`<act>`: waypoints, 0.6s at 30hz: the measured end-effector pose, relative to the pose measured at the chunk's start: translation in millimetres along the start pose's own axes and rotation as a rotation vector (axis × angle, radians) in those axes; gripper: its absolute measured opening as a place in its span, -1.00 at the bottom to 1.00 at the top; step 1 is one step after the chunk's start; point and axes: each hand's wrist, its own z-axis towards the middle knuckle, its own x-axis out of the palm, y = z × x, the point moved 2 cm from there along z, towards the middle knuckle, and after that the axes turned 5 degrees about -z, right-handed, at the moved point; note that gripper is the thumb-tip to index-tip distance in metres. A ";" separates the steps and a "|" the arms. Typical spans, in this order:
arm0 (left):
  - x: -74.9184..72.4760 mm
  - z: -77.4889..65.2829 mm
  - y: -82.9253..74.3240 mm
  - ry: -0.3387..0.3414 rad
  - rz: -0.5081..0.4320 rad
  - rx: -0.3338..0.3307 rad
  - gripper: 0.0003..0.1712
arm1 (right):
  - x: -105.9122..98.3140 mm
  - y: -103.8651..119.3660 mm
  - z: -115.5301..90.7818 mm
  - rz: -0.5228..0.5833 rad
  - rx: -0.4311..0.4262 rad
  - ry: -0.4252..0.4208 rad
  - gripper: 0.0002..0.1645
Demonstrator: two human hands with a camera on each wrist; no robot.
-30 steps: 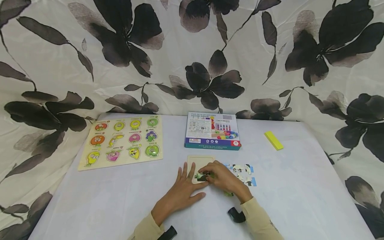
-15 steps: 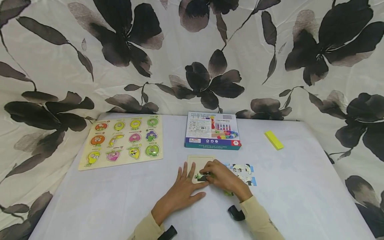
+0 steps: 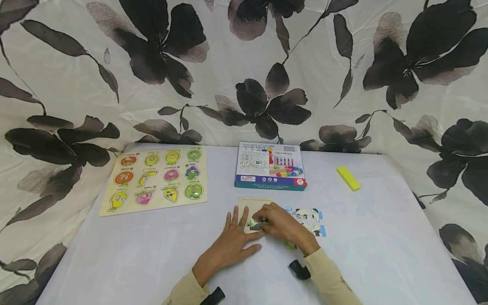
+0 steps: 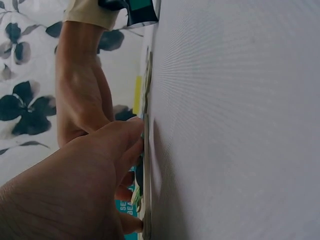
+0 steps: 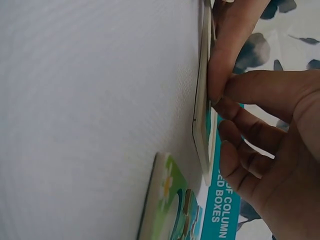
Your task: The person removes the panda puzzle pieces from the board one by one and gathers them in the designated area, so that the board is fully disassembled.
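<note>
A small pale wooden puzzle tray (image 3: 248, 203) lies in front of me, also seen edge-on as a tray (image 5: 201, 115) in the right wrist view. My left hand (image 3: 230, 243) lies spread at its near left edge, fingers straight and touching it. My right hand (image 3: 280, 220) curls over the tray's near right part, thumb and fingertips pinching a dark and green puzzle piece (image 3: 256, 226), mostly hidden. Loose panda puzzle pieces (image 3: 303, 214) lie right of the tray. Partly under my right wrist is a green piece (image 3: 290, 245), whose printed face (image 5: 170, 200) shows in the right wrist view.
Behind the tray stands a flat bead-set box (image 3: 270, 167). A fruit puzzle board (image 3: 152, 203) lies at the back left, and a yellow block (image 3: 348, 178) at the right. White cloth (image 3: 392, 237) covers the table; a floral curtain (image 3: 213, 76) hangs behind.
Both hands keep nearly the same place. The dark piece at my right fingertips looks paler now, with my right fingers shifted very slightly.
</note>
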 end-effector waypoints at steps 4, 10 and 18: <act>-0.4 0.1 0.0 -0.004 -0.007 0.006 -0.49 | -0.7 0.5 -0.1 0.018 0.010 0.003 -0.69; -1.0 0.3 0.1 0.001 0.000 -0.004 -0.49 | -0.9 -0.7 -0.4 0.057 -0.007 -0.002 -0.68; -1.2 0.6 -0.1 -0.006 -0.004 0.003 -0.49 | -1.6 -4.6 -2.4 0.144 -0.016 0.005 -0.64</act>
